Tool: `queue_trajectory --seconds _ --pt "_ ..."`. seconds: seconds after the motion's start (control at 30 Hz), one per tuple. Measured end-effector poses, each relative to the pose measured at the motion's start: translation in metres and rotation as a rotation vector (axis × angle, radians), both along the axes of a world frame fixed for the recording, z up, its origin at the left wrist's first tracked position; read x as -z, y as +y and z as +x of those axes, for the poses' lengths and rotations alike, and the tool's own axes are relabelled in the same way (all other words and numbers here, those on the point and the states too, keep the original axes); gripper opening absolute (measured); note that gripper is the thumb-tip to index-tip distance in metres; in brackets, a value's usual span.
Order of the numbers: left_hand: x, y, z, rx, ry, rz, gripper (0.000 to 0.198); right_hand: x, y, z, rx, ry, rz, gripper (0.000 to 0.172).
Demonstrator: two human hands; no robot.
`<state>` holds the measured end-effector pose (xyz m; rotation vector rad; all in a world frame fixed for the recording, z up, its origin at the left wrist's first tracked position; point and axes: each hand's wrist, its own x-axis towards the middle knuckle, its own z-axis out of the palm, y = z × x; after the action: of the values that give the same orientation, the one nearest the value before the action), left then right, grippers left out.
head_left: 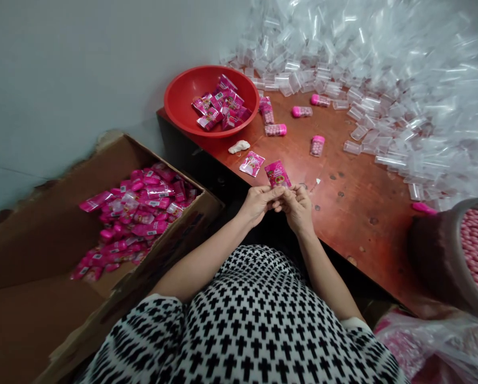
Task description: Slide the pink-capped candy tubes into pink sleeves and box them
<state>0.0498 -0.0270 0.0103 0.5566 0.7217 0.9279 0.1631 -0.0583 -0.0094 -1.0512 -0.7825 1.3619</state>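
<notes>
A small pink printed packet [277, 174] is pinched by its near edge between the fingers of both hands, at the table's front edge. My left hand [258, 205] is closed on its left side, my right hand [298, 207] on its right, with the fingertips meeting. Just left of it, a flat pink printed wrapper [252, 163] lies on the table, and beside that is a crumpled white lump [239, 146]. Beyond my hands lie several clear tubes with pink caps, filled with pink balls, such as the upright-looking tube [317, 145].
A red bowl [173, 104] holding pink packets sits at the table's left corner. Clear plastic tubes [366, 101] heap across the back and right. A bucket [442, 234] of pink balls stands at right. An open cardboard box [26, 266] with pink wrapped tubes [143, 213] is at left.
</notes>
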Motion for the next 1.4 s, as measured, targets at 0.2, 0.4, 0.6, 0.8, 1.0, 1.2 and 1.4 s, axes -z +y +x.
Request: queue_trajectory --seconds 0.2,0.4,0.6,0.8,1.0,1.2,1.4 --pt "-0.002 -0.009 -0.03 -0.036 -0.022 0.003 0.027 -0.008 0.014 -0.012 -0.118 -0.031 -0.079 0.036" --pt "0.002 -0.016 -0.091 -0.685 -0.003 0.016 0.055 -0.016 0.014 -0.019 -0.181 -0.13 -0.042 0.031" --pt "0.028 0.029 -0.07 -0.427 0.872 0.561 0.041 -0.014 0.012 -0.011 -0.11 -0.19 -0.096 0.032" --pt "0.046 0.07 -0.043 -0.343 1.341 0.778 0.025 -0.016 0.006 -0.006 -0.114 -0.237 -0.117 0.031" --pt "0.057 0.074 -0.044 -0.472 1.132 0.719 0.01 -0.015 0.015 -0.005 -0.132 -0.286 -0.114 0.033" --pt "0.031 0.046 -0.034 -0.471 0.858 0.729 0.017 -0.01 0.051 -0.014 0.086 -0.174 0.029 0.041" --pt "0.008 0.019 -0.027 -0.342 0.557 0.391 0.038 -0.014 0.069 -0.001 0.022 -0.184 0.05 0.04"
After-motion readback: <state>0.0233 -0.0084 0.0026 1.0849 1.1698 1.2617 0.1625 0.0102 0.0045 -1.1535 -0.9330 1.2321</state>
